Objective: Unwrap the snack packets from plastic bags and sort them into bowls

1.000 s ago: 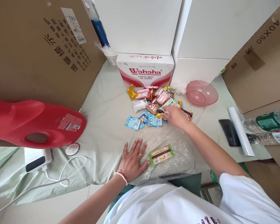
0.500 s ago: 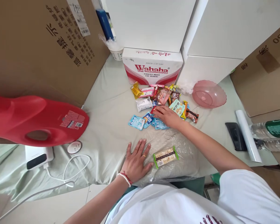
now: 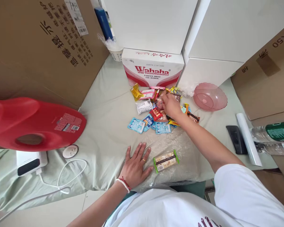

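My left hand (image 3: pixel 135 164) lies flat with fingers spread on the pale green cloth (image 3: pixel 104 132), at the edge of a clear plastic sheet (image 3: pixel 180 148). Beside it on the sheet lies a green-ended snack bar (image 3: pixel 166 160). My right hand (image 3: pixel 170 104) reaches into a pile of small snack packets (image 3: pixel 156 107) in front of a Wahaha box (image 3: pixel 152 67). Its fingers are curled on a pink packet in the pile; how firmly they grip it is unclear. Light blue packets (image 3: pixel 136 125) lie at the pile's near side.
A pink bowl (image 3: pixel 210 96) sits right of the pile. A black phone (image 3: pixel 236 135), a white roll (image 3: pixel 248 138) and water bottles (image 3: pixel 273 131) lie at right. A red jug (image 3: pixel 35 123), a power bank (image 3: pixel 30 161) with cable and large cardboard boxes (image 3: pixel 44 47) stand at left.
My right hand moved from the near side of the pile to its far middle, and a red packet now shows where it was. My left hand stayed flat.
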`<state>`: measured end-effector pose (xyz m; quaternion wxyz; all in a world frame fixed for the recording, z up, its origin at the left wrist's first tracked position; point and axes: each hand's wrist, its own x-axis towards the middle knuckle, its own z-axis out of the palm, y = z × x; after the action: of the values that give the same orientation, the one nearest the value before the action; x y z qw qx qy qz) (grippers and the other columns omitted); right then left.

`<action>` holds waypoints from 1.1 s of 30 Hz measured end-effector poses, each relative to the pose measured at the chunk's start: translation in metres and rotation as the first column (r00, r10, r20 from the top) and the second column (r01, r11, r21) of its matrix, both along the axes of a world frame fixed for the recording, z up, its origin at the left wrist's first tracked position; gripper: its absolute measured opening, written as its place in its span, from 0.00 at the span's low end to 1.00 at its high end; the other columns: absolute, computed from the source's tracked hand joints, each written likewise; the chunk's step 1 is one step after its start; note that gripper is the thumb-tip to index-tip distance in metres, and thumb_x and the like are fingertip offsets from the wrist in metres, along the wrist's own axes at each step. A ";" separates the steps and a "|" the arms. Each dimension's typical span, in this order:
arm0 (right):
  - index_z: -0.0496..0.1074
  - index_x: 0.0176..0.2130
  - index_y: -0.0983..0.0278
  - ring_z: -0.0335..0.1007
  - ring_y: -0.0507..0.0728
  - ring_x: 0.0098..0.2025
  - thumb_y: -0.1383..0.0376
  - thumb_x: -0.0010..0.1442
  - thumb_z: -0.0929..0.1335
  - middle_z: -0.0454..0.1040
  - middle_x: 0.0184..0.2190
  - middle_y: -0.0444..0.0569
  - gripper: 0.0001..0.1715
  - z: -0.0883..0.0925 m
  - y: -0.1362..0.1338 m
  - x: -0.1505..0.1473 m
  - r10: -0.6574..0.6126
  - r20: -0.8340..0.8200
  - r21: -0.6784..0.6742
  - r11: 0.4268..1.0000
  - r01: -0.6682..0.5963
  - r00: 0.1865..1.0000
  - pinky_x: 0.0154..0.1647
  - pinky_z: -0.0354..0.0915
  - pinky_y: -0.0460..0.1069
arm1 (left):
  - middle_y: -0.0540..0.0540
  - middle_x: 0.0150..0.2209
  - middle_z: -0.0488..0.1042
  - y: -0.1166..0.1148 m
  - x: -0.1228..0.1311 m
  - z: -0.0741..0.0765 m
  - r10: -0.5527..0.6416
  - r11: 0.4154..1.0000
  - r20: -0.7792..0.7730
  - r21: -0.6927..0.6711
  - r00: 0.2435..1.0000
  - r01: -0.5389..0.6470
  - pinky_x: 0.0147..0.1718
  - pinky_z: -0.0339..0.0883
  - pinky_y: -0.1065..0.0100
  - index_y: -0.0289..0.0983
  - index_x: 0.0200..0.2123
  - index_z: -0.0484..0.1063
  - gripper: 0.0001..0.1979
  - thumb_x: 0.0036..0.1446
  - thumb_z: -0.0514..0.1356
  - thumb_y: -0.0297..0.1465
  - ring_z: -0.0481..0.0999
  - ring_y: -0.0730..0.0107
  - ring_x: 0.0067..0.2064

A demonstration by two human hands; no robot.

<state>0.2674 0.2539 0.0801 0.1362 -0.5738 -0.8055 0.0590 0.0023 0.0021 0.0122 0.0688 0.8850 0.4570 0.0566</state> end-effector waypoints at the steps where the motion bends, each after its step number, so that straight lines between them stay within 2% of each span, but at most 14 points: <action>1: 0.73 0.58 0.66 0.64 0.69 0.58 0.65 0.69 0.67 0.71 0.57 0.64 0.19 -0.002 -0.016 -0.006 0.095 0.054 0.011 0.995 -0.096 0.994 0.55 0.67 0.59 | 0.34 0.76 0.52 0.000 0.000 0.001 -0.003 1.000 0.003 0.003 1.000 0.003 0.72 0.19 0.38 0.40 0.74 0.57 0.38 0.68 0.52 0.51 0.53 0.45 0.76; 4: 0.75 0.56 0.63 0.62 0.66 0.59 0.67 0.72 0.64 0.72 0.58 0.60 0.17 -0.010 -0.061 -0.009 0.381 0.150 -0.011 0.923 -0.384 0.912 0.56 0.66 0.58 | 0.34 0.76 0.52 0.000 0.002 0.003 0.002 1.000 0.012 -0.004 1.000 -0.002 0.72 0.18 0.39 0.40 0.74 0.58 0.37 0.68 0.52 0.52 0.53 0.46 0.76; 5: 0.75 0.57 0.62 0.62 0.66 0.59 0.68 0.72 0.64 0.73 0.58 0.59 0.18 -0.013 -0.070 -0.005 0.434 0.153 -0.018 0.900 -0.436 0.888 0.57 0.65 0.58 | 0.34 0.76 0.52 0.000 0.002 0.004 0.008 1.000 0.013 -0.011 1.000 -0.008 0.72 0.18 0.40 0.40 0.73 0.58 0.37 0.68 0.52 0.53 0.53 0.46 0.76; 7: 0.75 0.57 0.61 0.62 0.65 0.58 0.70 0.71 0.63 0.74 0.56 0.57 0.19 -0.016 -0.079 0.010 0.451 0.123 0.001 0.891 -0.454 0.884 0.58 0.64 0.58 | 0.34 0.76 0.52 0.000 0.002 0.005 0.018 0.999 0.015 -0.028 1.000 -0.017 0.72 0.18 0.40 0.40 0.73 0.59 0.37 0.68 0.52 0.53 0.53 0.46 0.76; 9: 0.77 0.54 0.61 0.64 0.64 0.54 0.72 0.70 0.62 0.76 0.51 0.56 0.19 -0.014 -0.076 0.027 0.387 0.072 0.066 0.918 -0.392 0.919 0.55 0.64 0.57 | 0.34 0.76 0.52 0.000 0.003 0.005 0.026 0.998 0.017 -0.050 1.000 -0.025 0.72 0.18 0.40 0.41 0.73 0.59 0.37 0.68 0.51 0.53 0.53 0.46 0.76; 11: 0.78 0.48 0.62 0.64 0.63 0.50 0.73 0.70 0.61 0.76 0.47 0.56 0.19 -0.009 -0.064 0.042 0.259 0.015 0.180 0.949 -0.257 0.966 0.52 0.65 0.57 | 0.35 0.76 0.51 0.000 0.003 0.005 0.033 0.997 0.022 -0.072 0.999 -0.032 0.72 0.19 0.39 0.41 0.73 0.59 0.38 0.68 0.51 0.55 0.53 0.46 0.76; 14: 0.77 0.42 0.64 0.64 0.64 0.49 0.73 0.69 0.59 0.75 0.47 0.57 0.18 0.000 -0.044 0.058 0.094 -0.065 0.319 0.945 -0.068 0.993 0.53 0.64 0.58 | 0.36 0.76 0.50 -0.001 0.004 0.006 0.043 0.995 0.026 -0.094 0.999 -0.040 0.72 0.20 0.39 0.42 0.73 0.59 0.39 0.68 0.50 0.56 0.52 0.47 0.76; 17: 0.77 0.44 0.64 0.64 0.64 0.52 0.74 0.66 0.60 0.74 0.51 0.57 0.17 0.002 -0.034 0.061 0.087 -0.060 0.246 0.967 -0.070 0.994 0.56 0.65 0.59 | 0.36 0.77 0.49 -0.001 0.004 0.008 0.046 0.994 0.008 -0.103 0.999 -0.045 0.72 0.21 0.38 0.41 0.74 0.58 0.38 0.68 0.50 0.54 0.51 0.46 0.77; 20: 0.78 0.47 0.65 0.62 0.68 0.58 0.73 0.65 0.63 0.72 0.58 0.61 0.17 -0.001 -0.042 0.048 0.100 -0.033 0.127 0.987 -0.095 0.994 0.59 0.64 0.63 | 0.35 0.77 0.49 -0.001 0.004 0.009 0.041 0.993 -0.009 -0.111 0.999 -0.042 0.72 0.23 0.37 0.41 0.74 0.57 0.37 0.68 0.51 0.53 0.52 0.45 0.76; 22: 0.79 0.49 0.65 0.62 0.69 0.60 0.71 0.67 0.63 0.72 0.59 0.62 0.16 -0.004 -0.056 0.028 0.121 -0.047 0.116 0.986 -0.115 0.991 0.62 0.63 0.64 | 0.36 0.77 0.49 -0.001 0.004 0.010 0.041 0.992 -0.011 -0.117 0.999 -0.042 0.72 0.24 0.36 0.42 0.74 0.57 0.38 0.68 0.52 0.53 0.52 0.44 0.76; 24: 0.78 0.51 0.64 0.62 0.67 0.61 0.69 0.70 0.64 0.74 0.57 0.60 0.16 -0.008 -0.072 0.002 0.210 -0.048 0.124 0.971 -0.202 0.977 0.66 0.61 0.64 | 0.36 0.77 0.48 -0.001 0.004 0.009 0.041 0.992 -0.015 -0.118 0.999 -0.042 0.72 0.25 0.36 0.42 0.75 0.55 0.38 0.68 0.52 0.53 0.51 0.44 0.77; 27: 0.76 0.57 0.64 0.59 0.67 0.67 0.65 0.68 0.68 0.75 0.59 0.58 0.19 -0.018 -0.087 -0.038 0.332 0.018 0.107 0.937 -0.332 0.943 0.73 0.50 0.67 | 0.36 0.77 0.48 -0.001 0.004 0.008 0.030 0.993 -0.037 -0.111 0.999 -0.034 0.72 0.26 0.35 0.42 0.75 0.54 0.38 0.68 0.52 0.51 0.51 0.44 0.77; 29: 0.74 0.60 0.65 0.57 0.68 0.70 0.65 0.67 0.70 0.74 0.60 0.59 0.23 -0.025 -0.085 -0.056 0.333 0.058 0.074 0.939 -0.337 0.941 0.75 0.44 0.69 | 0.36 0.77 0.48 -0.001 0.004 0.007 0.027 0.994 -0.056 -0.104 0.998 -0.033 0.72 0.26 0.34 0.42 0.75 0.54 0.38 0.67 0.53 0.51 0.51 0.43 0.77; 33: 0.77 0.57 0.62 0.62 0.65 0.68 0.69 0.71 0.64 0.79 0.55 0.54 0.19 -0.027 -0.074 -0.060 0.258 -0.033 0.066 0.965 -0.255 0.966 0.75 0.43 0.70 | 0.34 0.77 0.46 -0.001 0.003 0.006 0.028 0.995 -0.077 -0.098 0.997 -0.035 0.72 0.25 0.33 0.39 0.75 0.53 0.40 0.68 0.51 0.53 0.49 0.45 0.77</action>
<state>0.2071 0.1802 0.0529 0.1613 -0.4589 -0.8714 0.0634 0.0057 0.0013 0.0185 0.0946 0.8746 0.4755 0.0014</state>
